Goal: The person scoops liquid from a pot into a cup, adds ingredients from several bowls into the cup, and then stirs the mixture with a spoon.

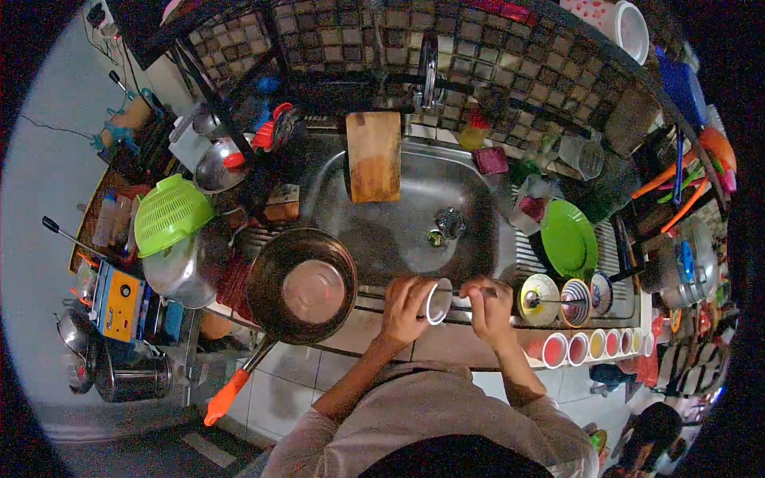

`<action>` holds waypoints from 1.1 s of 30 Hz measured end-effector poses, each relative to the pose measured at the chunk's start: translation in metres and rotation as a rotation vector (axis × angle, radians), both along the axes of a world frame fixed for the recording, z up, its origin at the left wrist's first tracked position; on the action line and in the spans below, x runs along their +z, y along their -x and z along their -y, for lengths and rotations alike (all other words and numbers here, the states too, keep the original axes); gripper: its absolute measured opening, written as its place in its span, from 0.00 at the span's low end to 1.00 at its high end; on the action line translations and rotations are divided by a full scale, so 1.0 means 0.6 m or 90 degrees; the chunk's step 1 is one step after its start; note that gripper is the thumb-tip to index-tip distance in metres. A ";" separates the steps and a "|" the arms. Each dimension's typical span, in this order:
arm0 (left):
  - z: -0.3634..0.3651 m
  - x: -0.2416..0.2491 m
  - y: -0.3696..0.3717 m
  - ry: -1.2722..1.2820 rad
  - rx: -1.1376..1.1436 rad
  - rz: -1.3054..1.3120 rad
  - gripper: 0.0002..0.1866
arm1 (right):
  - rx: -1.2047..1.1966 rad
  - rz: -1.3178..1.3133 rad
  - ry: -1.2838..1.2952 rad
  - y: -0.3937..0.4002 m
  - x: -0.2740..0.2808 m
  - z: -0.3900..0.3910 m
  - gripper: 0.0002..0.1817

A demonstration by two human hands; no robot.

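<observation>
My left hand (405, 307) is wrapped round a small white cup (437, 301), its mouth turned to the right, at the sink's front edge. My right hand (488, 305) is closed close by, fingers pinched on a thin utensil (460, 294) that points toward the cup. The kind of utensil is too blurred to make out. To the right of that hand stand a pale bowl (539, 299) with something dark in it, a striped bowl (575, 303) and another small bowl (601, 292).
A frying pan (267, 307) with an orange handle lies left of my hands. Behind them is the steel sink (335, 231), with a wooden board (374, 155) across its back rim. A green plate (569, 239) and several cups (555, 349) of coloured contents stand at right.
</observation>
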State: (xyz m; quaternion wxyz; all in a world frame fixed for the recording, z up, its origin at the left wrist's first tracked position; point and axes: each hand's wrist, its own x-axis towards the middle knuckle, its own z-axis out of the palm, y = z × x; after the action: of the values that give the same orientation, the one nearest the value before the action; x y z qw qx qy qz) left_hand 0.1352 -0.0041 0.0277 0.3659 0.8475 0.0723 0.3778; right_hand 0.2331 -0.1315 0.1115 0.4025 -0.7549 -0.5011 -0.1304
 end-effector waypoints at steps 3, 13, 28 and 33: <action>-0.001 0.008 0.004 -0.067 -0.010 -0.084 0.37 | -0.025 -0.161 -0.081 -0.015 -0.037 -0.021 0.16; -0.015 0.001 0.005 -0.015 0.033 -0.094 0.36 | -0.098 -0.805 -0.326 -0.013 -0.114 -0.036 0.16; -0.007 -0.036 -0.006 0.269 0.015 0.030 0.40 | -0.078 -0.580 -0.334 -0.004 -0.016 -0.003 0.17; -0.004 -0.040 -0.005 0.250 0.023 0.025 0.40 | -0.003 -0.316 -0.187 0.004 -0.022 0.021 0.17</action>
State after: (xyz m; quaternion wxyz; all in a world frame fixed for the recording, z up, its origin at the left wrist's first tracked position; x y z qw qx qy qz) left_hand 0.1381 -0.0019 0.0035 0.5188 0.7508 0.1529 0.3791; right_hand 0.2304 -0.1439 0.0983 0.6177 -0.6983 -0.3614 -0.0138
